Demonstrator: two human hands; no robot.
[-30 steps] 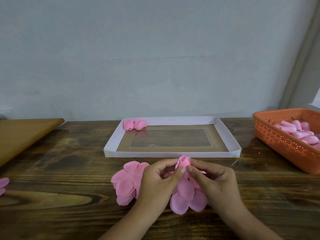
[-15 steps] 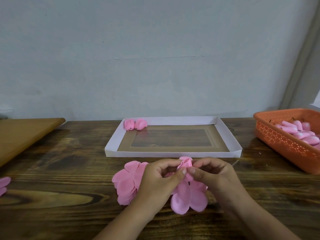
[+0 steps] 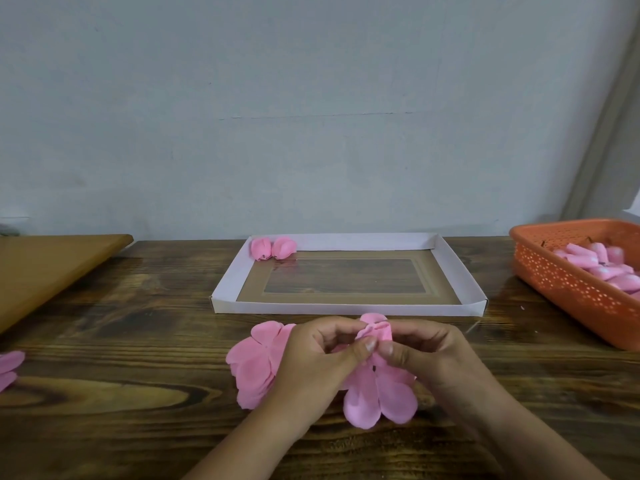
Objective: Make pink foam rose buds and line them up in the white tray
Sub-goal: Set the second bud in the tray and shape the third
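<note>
Petals have curled tighter round the bud since a second ago; both my hands pinch it, rolling nearly done.

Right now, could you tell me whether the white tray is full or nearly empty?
Nearly empty: the white tray holds only two rose buds, side by side in its far left corner.

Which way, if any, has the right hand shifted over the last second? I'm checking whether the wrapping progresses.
Barely: the right hand stays just before the white tray, fingers curling tighter on the rose bud.
</note>
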